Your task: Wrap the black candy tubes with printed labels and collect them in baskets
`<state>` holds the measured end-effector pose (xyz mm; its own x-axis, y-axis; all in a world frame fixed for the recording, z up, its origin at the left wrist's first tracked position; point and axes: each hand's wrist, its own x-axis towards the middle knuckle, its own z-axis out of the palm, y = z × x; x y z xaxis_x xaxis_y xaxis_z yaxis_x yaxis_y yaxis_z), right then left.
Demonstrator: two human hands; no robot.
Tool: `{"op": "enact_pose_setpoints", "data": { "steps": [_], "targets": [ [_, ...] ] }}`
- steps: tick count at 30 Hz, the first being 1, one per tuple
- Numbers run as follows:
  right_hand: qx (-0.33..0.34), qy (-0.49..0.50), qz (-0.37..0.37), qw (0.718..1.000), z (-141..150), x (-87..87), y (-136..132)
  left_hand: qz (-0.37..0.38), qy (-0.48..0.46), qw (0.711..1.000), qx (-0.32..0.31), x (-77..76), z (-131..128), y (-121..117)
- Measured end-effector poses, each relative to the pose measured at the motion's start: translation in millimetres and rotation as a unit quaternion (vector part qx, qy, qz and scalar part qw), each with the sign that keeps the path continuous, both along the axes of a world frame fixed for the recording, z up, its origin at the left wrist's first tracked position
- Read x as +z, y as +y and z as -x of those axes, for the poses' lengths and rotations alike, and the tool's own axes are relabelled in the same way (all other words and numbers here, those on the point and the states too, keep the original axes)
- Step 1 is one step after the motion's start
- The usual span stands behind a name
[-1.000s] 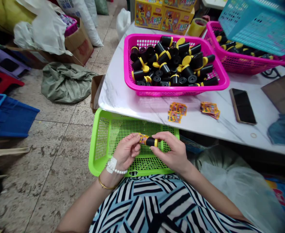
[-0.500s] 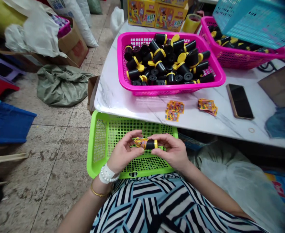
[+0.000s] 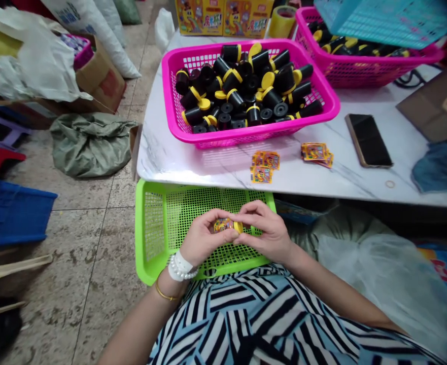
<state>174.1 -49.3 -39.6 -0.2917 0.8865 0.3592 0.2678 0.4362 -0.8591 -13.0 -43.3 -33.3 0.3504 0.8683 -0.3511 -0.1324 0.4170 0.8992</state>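
Observation:
Over the green basket (image 3: pixel 142 238), my left hand (image 3: pixel 204 238) is closed around a small container (image 3: pixel 223 224) wrapped in a printed orange sleeve. My right hand (image 3: pixel 269 233) pinches the yellow-lidded end of the same container. Little of its black body shows now. Several orange printed sleeves (image 3: pixel 263 166) lie flat on the table edge beyond my hands, with a second small pile (image 3: pixel 316 153) to their right. A pink basket (image 3: pixel 177 129) behind them holds many black containers (image 3: pixel 236 100) with yellow lids, some of the lids flipped open.
The marbled table (image 3: pixel 155 157) also bears a phone (image 3: pixel 368 139), a brown paper bag (image 3: pixel 432 104), a tape roll (image 3: pixel 282 23), yellow printed boxes (image 3: pixel 223 17) and another pink basket (image 3: pixel 354 71) under a blue one (image 3: pixel 386 20). Left on the floor are a sack (image 3: pixel 92 144) and blue crate (image 3: pixel 15 215).
The printed sleeve has slid over the black body up to the yellow lid. My hands have come closer together, and the view has shifted slightly.

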Motion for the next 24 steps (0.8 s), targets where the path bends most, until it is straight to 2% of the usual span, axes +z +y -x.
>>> {"op": "enact_pose_setpoints", "data": {
  "steps": [4,7,9,12,14,16,18,20,22,24],
  "targets": [
    [0.013,-0.038,0.002,0.999,-10,3.5,0,0.049,-0.044,0.998,-0.016,-2.6,-1,0],
    [-0.001,-0.04,-0.016,0.999,-14,-3.4,-2,0.097,-0.074,0.992,-0.023,-5.5,2,-3],
    [-0.004,-0.035,-0.024,0.999,-14,-9.7,-4,0.121,-0.061,0.991,-0.021,-8.0,4,-5],
    [-0.03,0.011,-0.004,0.999,-11,-14.9,-8,0.072,0.003,0.997,0.006,-8.5,4,-11],
    [-0.067,0.07,0.071,0.993,-6,-14.8,-11,-0.012,0.062,0.998,0.022,-4.5,3,-15],
    [-0.076,0.152,0.205,0.964,1,-13.7,-13,-0.112,0.128,0.985,0.023,2.1,0,-18],
    [-0.046,0.231,0.342,0.91,7,-13.7,-14,-0.204,0.177,0.963,0.005,9.1,-1,-18],
    [-0.01,0.286,0.43,0.856,10,-15.6,-13,-0.253,0.2,0.946,-0.022,13.8,-1,-15],
    [0.02,0.313,0.473,0.824,10,-18.6,-12,-0.231,0.2,0.951,-0.039,14.3,-1,-11],
    [0.055,0.311,0.484,0.816,4,-20.9,-11,-0.134,0.173,0.975,-0.052,10.2,-1,-8]
  ]
}}
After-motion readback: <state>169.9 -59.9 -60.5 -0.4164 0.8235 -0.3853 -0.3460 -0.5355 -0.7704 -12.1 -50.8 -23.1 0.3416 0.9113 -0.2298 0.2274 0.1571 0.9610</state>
